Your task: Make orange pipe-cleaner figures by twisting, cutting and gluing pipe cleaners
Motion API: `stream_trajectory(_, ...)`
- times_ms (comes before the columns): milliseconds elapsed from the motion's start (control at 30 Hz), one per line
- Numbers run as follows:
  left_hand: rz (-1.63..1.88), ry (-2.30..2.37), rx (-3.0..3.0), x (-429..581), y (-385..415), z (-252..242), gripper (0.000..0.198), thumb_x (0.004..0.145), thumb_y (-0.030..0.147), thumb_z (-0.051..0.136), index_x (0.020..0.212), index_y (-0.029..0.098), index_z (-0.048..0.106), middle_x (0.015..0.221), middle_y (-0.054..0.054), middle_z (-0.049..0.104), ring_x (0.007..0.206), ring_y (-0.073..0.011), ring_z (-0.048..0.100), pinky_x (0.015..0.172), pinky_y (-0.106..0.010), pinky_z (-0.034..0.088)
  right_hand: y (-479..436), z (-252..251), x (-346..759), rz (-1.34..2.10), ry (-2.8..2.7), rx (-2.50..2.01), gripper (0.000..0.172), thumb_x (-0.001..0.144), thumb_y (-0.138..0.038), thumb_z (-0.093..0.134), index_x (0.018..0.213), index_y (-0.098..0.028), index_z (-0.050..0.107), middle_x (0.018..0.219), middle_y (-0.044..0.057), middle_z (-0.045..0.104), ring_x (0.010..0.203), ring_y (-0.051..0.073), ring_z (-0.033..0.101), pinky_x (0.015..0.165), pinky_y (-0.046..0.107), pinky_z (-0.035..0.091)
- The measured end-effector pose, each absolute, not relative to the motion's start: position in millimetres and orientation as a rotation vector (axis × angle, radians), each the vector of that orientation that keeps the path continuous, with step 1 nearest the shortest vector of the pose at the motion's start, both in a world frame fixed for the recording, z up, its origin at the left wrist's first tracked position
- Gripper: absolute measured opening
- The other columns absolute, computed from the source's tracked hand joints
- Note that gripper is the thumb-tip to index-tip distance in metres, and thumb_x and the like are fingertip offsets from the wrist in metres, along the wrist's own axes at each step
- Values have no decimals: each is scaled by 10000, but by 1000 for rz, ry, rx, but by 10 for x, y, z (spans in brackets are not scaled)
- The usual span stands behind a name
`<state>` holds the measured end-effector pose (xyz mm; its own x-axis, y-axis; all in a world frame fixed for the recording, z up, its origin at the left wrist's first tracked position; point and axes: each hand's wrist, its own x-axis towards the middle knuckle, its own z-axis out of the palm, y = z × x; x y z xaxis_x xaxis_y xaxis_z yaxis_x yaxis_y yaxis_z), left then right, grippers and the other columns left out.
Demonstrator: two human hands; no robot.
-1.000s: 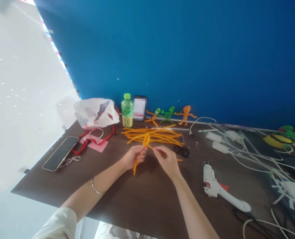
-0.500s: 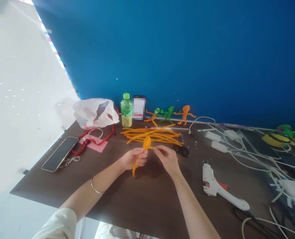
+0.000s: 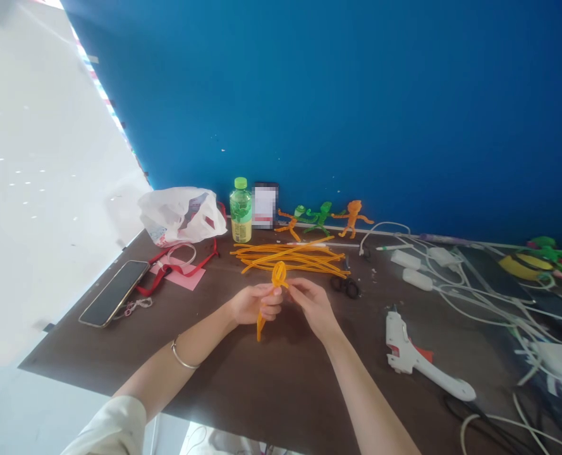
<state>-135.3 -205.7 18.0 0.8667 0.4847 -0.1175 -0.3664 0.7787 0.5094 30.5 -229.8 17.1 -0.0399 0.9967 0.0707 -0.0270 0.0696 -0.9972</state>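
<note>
An orange pipe cleaner [image 3: 279, 273], bent into a small loop at the top, is held upright over the table. My left hand [image 3: 260, 303] is closed around it just below the loop, and its tail hangs beneath the fingers. At the loop's right side, my right hand [image 3: 311, 303] pinches a short end of the same pipe cleaner between thumb and forefinger. Just behind the hands lies a pile of loose orange pipe cleaners [image 3: 290, 258]. Black-handled scissors [image 3: 346, 287] rest to the right of the pile.
A white glue gun [image 3: 408, 354] lies at right, before tangled white cables [image 3: 480, 291]. A green-capped bottle [image 3: 241, 212] and small pipe-cleaner figures [image 3: 354, 219] stand along the blue wall. At left are a phone [image 3: 114, 294] and a plastic bag [image 3: 181, 215].
My right hand has moved slightly left, closer to my left hand. The loop has turned a little, and the hanging tail has shifted right.
</note>
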Motion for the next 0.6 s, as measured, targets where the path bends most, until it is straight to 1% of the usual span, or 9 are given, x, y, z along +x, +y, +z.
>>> stream_trajectory(67,463,238,485,-1348,-2058,179,156,727,241,588,724,142,468,536,57,205,431,-55,258,422,-184,169,-2309,194,290,1168,-1266,-1128,266,712,-422,617,833,-190,663,780,38,653,680,152,577,653,291,474)
stream_trajectory(167,436,235,470,-1342,-2064,166,164,714,236,599,712,140,466,530,58,198,433,-59,260,424,-191,171,-2320,250,270,1131,-1336,-1123,247,720,-422,606,785,-192,668,796,37,655,772,178,584,731,314,462)
stream_trajectory(233,421,246,451,-1340,-2067,154,185,704,231,604,676,146,442,524,60,187,427,-60,251,423,-196,170,-2323,273,259,1137,-1375,-1112,257,722,-430,599,767,-187,668,804,43,655,796,189,581,750,328,458)
stream_trajectory(300,408,256,431,-1340,-2071,145,220,698,215,601,629,153,401,516,61,176,420,-61,243,422,-201,170,-2327,269,247,1162,-1343,-1098,266,712,-433,610,789,-186,669,831,50,658,808,192,582,754,332,458)
stream_trajectory(400,399,261,405,-1339,-2080,138,241,696,191,588,603,159,368,506,62,164,413,-63,241,424,-206,174,-2335,228,222,1258,-1204,-1067,277,681,-428,645,830,-195,653,853,48,663,805,187,590,738,325,463)
stream_trajectory(600,384,231,410,-1335,-2100,126,181,694,214,586,637,151,426,485,69,162,397,-62,238,420,-210,174,-2346,207,167,1439,-1027,-956,259,631,-412,695,745,-209,580,768,10,627,698,149,576,654,285,459)
